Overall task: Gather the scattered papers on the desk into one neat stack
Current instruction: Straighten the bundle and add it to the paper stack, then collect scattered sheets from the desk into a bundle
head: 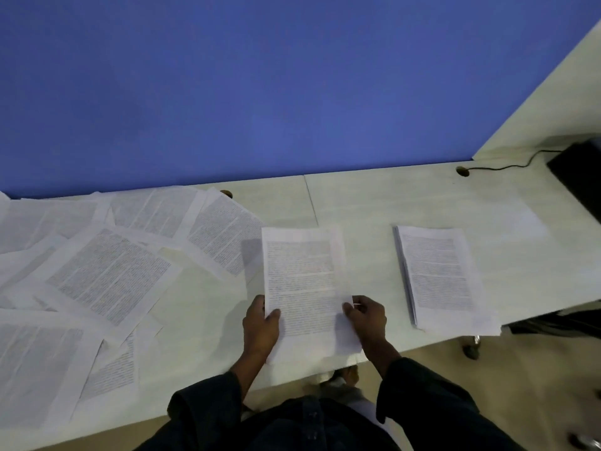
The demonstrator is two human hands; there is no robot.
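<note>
Both hands' fingers [272, 315] pinch sheet [305, 281] at side edges.

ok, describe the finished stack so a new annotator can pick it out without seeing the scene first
Start at the pale desk under the blue wall and look toward its right end, near the black box with the cable. The stack lies there by itself, right of the sheet gripped by both hands. Unlike the overlapping loose papers on the left, it is squared up, with layered page edges showing along its left side.
</note>
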